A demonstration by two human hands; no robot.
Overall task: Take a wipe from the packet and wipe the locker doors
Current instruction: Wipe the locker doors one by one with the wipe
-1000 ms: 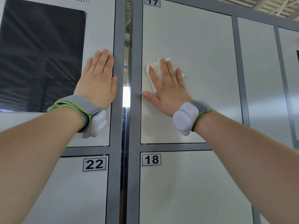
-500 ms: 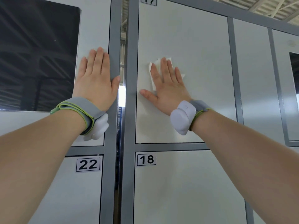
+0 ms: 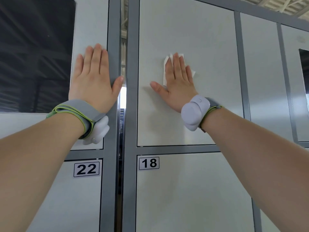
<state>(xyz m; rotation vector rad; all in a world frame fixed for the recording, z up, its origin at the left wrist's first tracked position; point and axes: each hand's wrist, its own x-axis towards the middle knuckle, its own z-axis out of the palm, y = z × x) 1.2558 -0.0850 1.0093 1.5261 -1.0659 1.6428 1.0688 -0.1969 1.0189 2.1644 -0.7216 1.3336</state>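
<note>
My right hand point(image 3: 178, 81) lies flat with straight fingers on the upper grey locker door point(image 3: 209, 47), pressing a white wipe point(image 3: 164, 76) against it. The wipe shows above and beside my fingers; most of it is hidden under the palm. My left hand point(image 3: 92, 77) rests flat on the panel of the left locker unit point(image 3: 91, 22), its thumb on the grey frame post point(image 3: 113, 47). Both wrists carry grey bands with white devices. The packet is out of view.
A dark screen point(image 3: 35, 54) fills the left panel. Below are doors numbered 22 point(image 3: 87, 169) and 18 point(image 3: 148, 163). A narrow gap point(image 3: 122, 47) separates the two locker units. More doors stand to the right point(image 3: 260, 72).
The view has shifted so the lockers sit lower left in frame. My right hand and the wipe have slid slightly up and right on the door. My left hand stays put.
</note>
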